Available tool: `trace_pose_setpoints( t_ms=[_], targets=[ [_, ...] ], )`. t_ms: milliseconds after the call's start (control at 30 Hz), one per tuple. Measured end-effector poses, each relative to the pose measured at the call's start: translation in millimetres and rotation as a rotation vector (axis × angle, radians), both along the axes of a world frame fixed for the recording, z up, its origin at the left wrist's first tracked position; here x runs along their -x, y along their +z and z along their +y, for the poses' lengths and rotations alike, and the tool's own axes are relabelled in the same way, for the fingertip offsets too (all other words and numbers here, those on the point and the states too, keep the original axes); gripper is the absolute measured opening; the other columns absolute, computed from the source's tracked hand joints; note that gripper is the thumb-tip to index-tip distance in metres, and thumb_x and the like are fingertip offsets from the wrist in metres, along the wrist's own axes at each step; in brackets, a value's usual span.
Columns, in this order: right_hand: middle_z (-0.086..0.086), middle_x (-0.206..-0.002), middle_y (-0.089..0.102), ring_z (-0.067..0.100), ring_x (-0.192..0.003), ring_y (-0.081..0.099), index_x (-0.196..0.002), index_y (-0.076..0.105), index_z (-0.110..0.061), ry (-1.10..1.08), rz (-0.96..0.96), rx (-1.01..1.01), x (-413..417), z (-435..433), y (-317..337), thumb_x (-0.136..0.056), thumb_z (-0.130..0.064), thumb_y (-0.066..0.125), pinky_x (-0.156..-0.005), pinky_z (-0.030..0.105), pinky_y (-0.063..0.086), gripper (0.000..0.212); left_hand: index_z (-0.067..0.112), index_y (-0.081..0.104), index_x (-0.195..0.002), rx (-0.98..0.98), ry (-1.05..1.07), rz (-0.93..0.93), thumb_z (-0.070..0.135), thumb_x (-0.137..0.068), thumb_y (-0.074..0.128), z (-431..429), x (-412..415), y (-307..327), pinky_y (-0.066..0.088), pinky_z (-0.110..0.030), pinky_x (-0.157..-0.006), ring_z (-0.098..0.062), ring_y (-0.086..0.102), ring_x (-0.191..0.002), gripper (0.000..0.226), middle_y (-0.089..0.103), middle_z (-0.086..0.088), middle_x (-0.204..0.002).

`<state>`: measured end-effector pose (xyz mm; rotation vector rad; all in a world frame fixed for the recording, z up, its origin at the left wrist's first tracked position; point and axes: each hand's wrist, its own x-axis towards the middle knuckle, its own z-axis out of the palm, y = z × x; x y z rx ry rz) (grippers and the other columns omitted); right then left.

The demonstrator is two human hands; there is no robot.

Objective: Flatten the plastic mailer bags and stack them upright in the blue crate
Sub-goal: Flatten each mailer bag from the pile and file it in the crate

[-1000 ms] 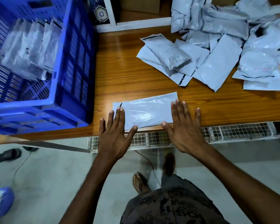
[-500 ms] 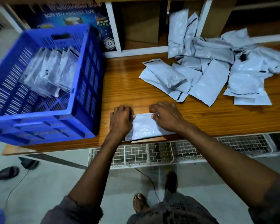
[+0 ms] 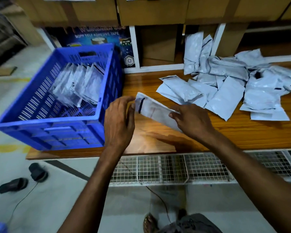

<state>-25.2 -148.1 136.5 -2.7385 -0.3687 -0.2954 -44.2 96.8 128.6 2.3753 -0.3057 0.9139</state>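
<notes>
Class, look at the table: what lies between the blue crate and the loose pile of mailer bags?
In the head view, one mailer bag, held off the wooden table by the left hand and right hand.

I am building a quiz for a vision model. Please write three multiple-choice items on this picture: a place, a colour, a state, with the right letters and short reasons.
1. The crate stands:
A. on the floor
B. at the table's left end
C. on a shelf

2. The crate is:
A. red
B. blue
C. green

3. The dark-striped mailer is:
A. flat on the table
B. upright in the crate
C. held up by left hand and right hand

1 B, its base rests on the wood; 2 B, its walls are blue; 3 C, each hand grips an end.
</notes>
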Motion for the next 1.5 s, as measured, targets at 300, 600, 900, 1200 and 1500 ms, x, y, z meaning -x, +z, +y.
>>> trace_pose_setpoints(
  t_ms=[300, 600, 900, 1200, 1500],
  targets=[
    [0.01, -0.086, 0.074, 0.034, -0.081, 0.068, -0.115, 0.073, -0.022, -0.012, -0.371, -0.306, -15, 60, 66, -0.099, -0.031, 0.061, -0.063, 0.035, 0.046, 0.022, 0.015, 0.066, -0.117, 0.169, 0.268, -0.059, 0.018, -0.101, 0.06, 61, -2, 40, 0.045, -0.033, -0.095, -0.02, 0.062, -0.109, 0.018, 0.068, 0.002, -0.114],
    [0.014, -0.093, 0.072, 0.042, -0.09, 0.064, -0.105, 0.069, -0.017, 0.087, -0.282, -0.404, -50, 216, 112, -0.096, -0.031, 0.062, -0.063, 0.039, 0.044, 0.018, 0.02, 0.063, -0.127, 0.022, 0.355, 0.144, 0.036, -0.098, 0.06, 195, -52, 55, 0.044, -0.043, -0.096, -0.03, 0.056, -0.117, 0.033, 0.067, -0.001, -0.124],
    [0.017, -0.108, 0.067, 0.041, -0.102, 0.062, -0.096, 0.061, -0.011, -0.146, 0.089, -0.374, -141, 369, 97, -0.094, -0.015, 0.056, -0.066, 0.037, 0.035, 0.006, 0.014, 0.027, -0.162, -0.611, 0.092, 0.541, 0.068, -0.086, 0.034, 334, -127, 55, 0.033, -0.048, -0.116, -0.035, 0.035, -0.149, 0.093, 0.04, -0.013, -0.161],
    [0.016, -0.121, 0.068, 0.04, -0.111, 0.063, -0.135, 0.061, -0.02, -0.701, 0.115, -0.636, -232, 389, 5, -0.097, -0.012, 0.049, -0.083, 0.045, 0.051, 0.041, 0.014, 0.021, -0.163, -0.668, -0.143, 0.514, 0.043, -0.102, 0.059, 359, -177, 41, 0.033, -0.042, -0.115, -0.029, 0.035, -0.149, 0.078, 0.039, -0.01, -0.161],
    [0.017, -0.165, 0.019, 0.038, -0.146, 0.03, -0.159, 0.018, -0.007, -0.661, 0.496, -0.665, -259, 435, -36, -0.107, -0.043, 0.032, -0.118, 0.048, 0.027, 0.064, 0.014, 0.056, -0.146, -0.799, -0.116, 0.414, 0.051, -0.093, 0.041, 366, -175, 27, 0.054, -0.043, -0.089, -0.029, 0.065, -0.12, 0.066, 0.066, -0.006, -0.135]
  ],
)
